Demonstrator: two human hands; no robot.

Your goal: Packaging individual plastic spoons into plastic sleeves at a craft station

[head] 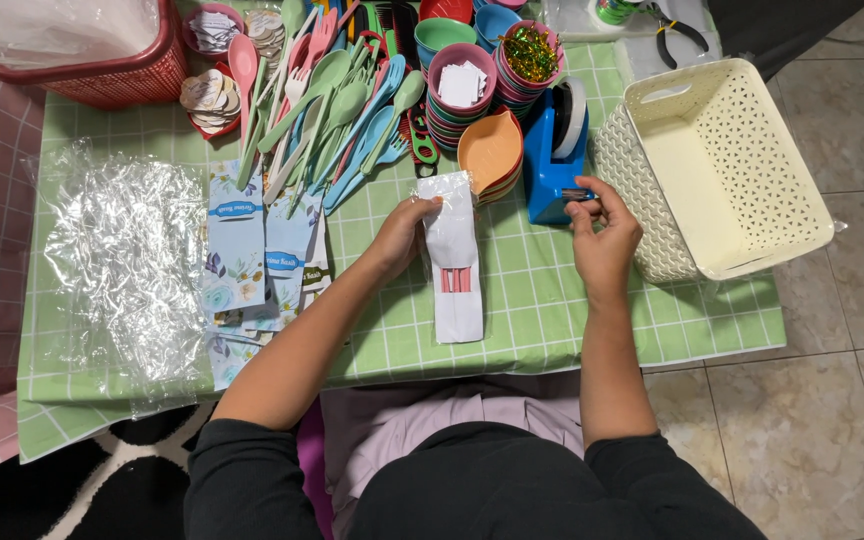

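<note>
Crinkly clear packet [454, 262] (cutlery inside) pinched in left hand [401, 236] — right hand [604, 240] fingers closed on tape at blue dispenser [553, 150].

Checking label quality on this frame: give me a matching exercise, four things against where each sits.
Things:
1. blue tape dispenser
2. cream perforated plastic basket
3. crinkled clear plastic sheets
4. white packet with pink cutlery handles inside

Places:
A. at the table's far right edge
B. under the left hand, in the middle of the green checked tablecloth
C. spread over the table's left side
D. right by the right hand, whose fingertips are at its front end

Pairs: 1-D, 2-A, 3-C, 4-B
</note>
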